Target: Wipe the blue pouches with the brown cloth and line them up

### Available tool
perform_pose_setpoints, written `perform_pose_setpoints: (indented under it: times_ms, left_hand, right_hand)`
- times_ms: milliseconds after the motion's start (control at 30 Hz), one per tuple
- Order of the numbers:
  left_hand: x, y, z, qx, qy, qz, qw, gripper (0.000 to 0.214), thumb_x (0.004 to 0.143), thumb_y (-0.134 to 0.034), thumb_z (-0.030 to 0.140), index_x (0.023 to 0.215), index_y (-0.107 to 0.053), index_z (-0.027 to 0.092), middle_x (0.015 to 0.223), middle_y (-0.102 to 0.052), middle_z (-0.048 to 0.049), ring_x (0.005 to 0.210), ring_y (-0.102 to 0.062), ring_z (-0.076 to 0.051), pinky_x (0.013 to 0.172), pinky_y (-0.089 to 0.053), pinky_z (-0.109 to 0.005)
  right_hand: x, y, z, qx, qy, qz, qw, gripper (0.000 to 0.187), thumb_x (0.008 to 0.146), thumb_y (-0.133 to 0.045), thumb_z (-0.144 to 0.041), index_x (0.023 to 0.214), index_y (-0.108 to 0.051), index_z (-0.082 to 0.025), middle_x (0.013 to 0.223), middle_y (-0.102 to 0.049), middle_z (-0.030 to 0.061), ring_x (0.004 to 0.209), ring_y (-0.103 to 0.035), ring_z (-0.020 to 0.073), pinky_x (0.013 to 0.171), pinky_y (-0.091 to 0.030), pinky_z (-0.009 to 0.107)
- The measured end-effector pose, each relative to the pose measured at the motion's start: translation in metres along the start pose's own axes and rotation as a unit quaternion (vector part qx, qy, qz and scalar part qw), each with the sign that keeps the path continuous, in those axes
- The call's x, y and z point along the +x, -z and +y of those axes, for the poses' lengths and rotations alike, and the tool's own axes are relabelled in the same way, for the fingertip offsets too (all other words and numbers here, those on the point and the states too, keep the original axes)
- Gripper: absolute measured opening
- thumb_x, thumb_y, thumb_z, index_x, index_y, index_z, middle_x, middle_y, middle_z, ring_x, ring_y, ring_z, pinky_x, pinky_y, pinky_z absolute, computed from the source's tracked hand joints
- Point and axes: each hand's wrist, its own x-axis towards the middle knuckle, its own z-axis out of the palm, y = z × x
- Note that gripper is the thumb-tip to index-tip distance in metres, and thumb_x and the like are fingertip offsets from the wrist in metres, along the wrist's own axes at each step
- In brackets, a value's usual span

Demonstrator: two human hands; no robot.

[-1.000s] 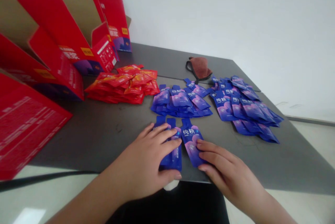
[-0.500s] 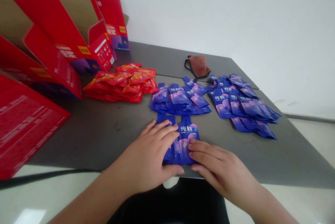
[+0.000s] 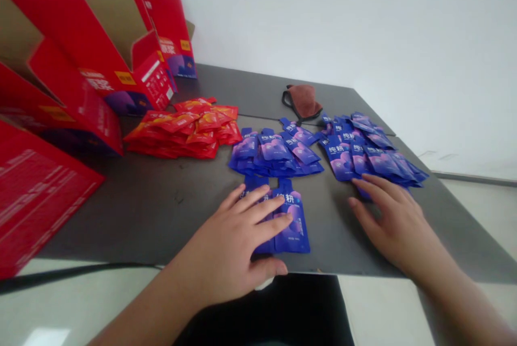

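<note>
My left hand (image 3: 238,243) lies flat with fingers spread on a small row of blue-purple sachets (image 3: 293,225) at the near edge of the dark grey table (image 3: 153,211). My right hand (image 3: 390,222) is open, fingers stretched out, its fingertips touching the near edge of the right-hand pile of blue sachets (image 3: 365,152). A second pile of blue sachets (image 3: 274,152) lies in the middle, just beyond my left hand. A heap of red-orange sachets (image 3: 186,127) lies further left.
Open red cardboard boxes (image 3: 92,49) stand and lie along the table's left side, one flat red panel (image 3: 36,189) at the near left. A brown cloth mask (image 3: 302,101) lies at the back. A white wall rises behind the table.
My right hand left the near sachets and moved right and forward to the right-hand blue pile. My left hand stayed pressed on the near row, now with the sachets pushed together.
</note>
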Motion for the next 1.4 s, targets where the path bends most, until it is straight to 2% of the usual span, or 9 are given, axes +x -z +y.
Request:
perform_pose_setpoints:
  times_ms: [133,267,433,700,867,967,1067,1200,1400]
  left_hand:
    - [0.003,-0.003,-0.001,0.002,0.001,-0.019,1.000,0.064,0.100,-0.064,0.066,0.159,-0.054,0.041,0.171,-0.048,0.0015,0.163,-0.034,-0.037,0.133,-0.019,-0.069]
    - [0.003,-0.007,-0.003,0.016,0.003,-0.020,1.000,0.062,0.102,-0.062,0.063,0.160,-0.051,0.044,0.171,-0.047,0.0029,0.161,-0.037,-0.037,0.131,-0.024,-0.069]
    - [0.002,-0.011,-0.006,0.041,-0.001,-0.020,0.999,0.063,0.103,-0.059,0.064,0.162,-0.046,0.047,0.172,-0.045,0.0049,0.160,-0.038,-0.036,0.130,-0.026,-0.069]
    - [0.004,-0.011,-0.006,0.057,0.000,-0.024,0.998,0.062,0.104,-0.058,0.064,0.162,-0.046,0.047,0.171,-0.046,0.0043,0.160,-0.040,-0.036,0.130,-0.028,-0.068]
    - [0.004,-0.010,-0.004,0.066,0.002,-0.024,0.998,0.063,0.103,-0.061,0.060,0.163,-0.045,0.047,0.171,-0.046,0.0049,0.160,-0.039,-0.035,0.130,-0.028,-0.068]
    - [0.003,-0.009,-0.003,0.073,0.004,-0.019,0.997,0.065,0.102,-0.064,0.057,0.163,-0.044,0.047,0.171,-0.046,0.0051,0.160,-0.040,-0.033,0.130,-0.030,-0.066]
    - [0.000,-0.011,-0.003,0.079,0.020,0.008,0.997,0.066,0.099,-0.067,0.058,0.160,-0.049,0.042,0.171,-0.047,0.0017,0.160,-0.041,-0.032,0.131,-0.031,-0.063]
    - [-0.002,-0.017,-0.005,0.087,0.061,0.042,0.993,0.085,0.091,-0.074,0.064,0.162,-0.048,0.025,0.173,-0.043,-0.0099,0.160,-0.039,-0.035,0.132,-0.032,-0.061]
    - [0.000,-0.017,-0.004,0.080,0.080,0.050,0.992,0.096,0.084,-0.080,0.067,0.162,-0.046,0.022,0.174,-0.042,-0.0138,0.158,-0.043,-0.039,0.130,-0.035,-0.062]
  right_hand:
    - [-0.003,-0.005,0.041,-0.109,-0.056,-0.074,0.990,0.053,0.111,-0.046,-0.051,0.149,-0.061,-0.017,0.153,-0.061,0.0209,0.134,-0.063,0.0479,0.097,-0.058,0.073]
    - [-0.011,-0.001,0.044,-0.082,-0.066,-0.070,0.992,0.053,0.112,-0.046,-0.048,0.152,-0.058,-0.017,0.151,-0.063,0.0192,0.135,-0.063,0.0411,0.104,-0.058,0.064]
    - [-0.010,0.002,0.046,-0.108,-0.079,-0.099,0.986,0.055,0.112,-0.043,-0.051,0.159,-0.052,-0.022,0.153,-0.062,0.0175,0.134,-0.063,0.0449,0.099,-0.056,0.068]
    - [-0.001,0.008,0.055,-0.029,-0.007,-0.105,0.994,0.049,0.112,-0.047,-0.043,0.149,-0.062,-0.014,0.128,-0.072,0.0176,0.114,-0.070,0.0339,0.103,-0.056,0.053]
    - [0.001,0.005,0.061,0.007,0.033,-0.078,0.996,0.043,0.112,-0.048,-0.040,0.143,-0.064,-0.014,0.138,-0.070,0.0173,0.125,-0.068,0.0331,0.111,-0.054,0.051]
    - [0.003,0.002,0.064,-0.009,0.065,-0.068,0.996,0.036,0.112,-0.048,-0.033,0.135,-0.068,-0.014,0.132,-0.075,0.0149,0.119,-0.072,0.0327,0.105,-0.057,0.050]
    - [0.003,0.007,0.057,-0.062,0.068,-0.029,0.995,0.031,0.110,-0.047,-0.026,0.126,-0.071,-0.015,0.120,-0.080,0.0130,0.109,-0.076,0.0337,0.095,-0.061,0.049]
    - [-0.010,0.036,0.027,-0.113,0.054,0.033,0.992,0.025,0.107,-0.049,-0.023,0.116,-0.071,-0.019,0.110,-0.080,0.0132,0.099,-0.077,0.0363,0.079,-0.062,0.050]
    - [-0.030,0.072,-0.031,-0.020,0.100,0.068,0.992,0.018,0.105,-0.054,-0.023,0.118,-0.066,-0.023,0.123,-0.078,0.0098,0.113,-0.074,0.0317,0.095,-0.062,0.048]
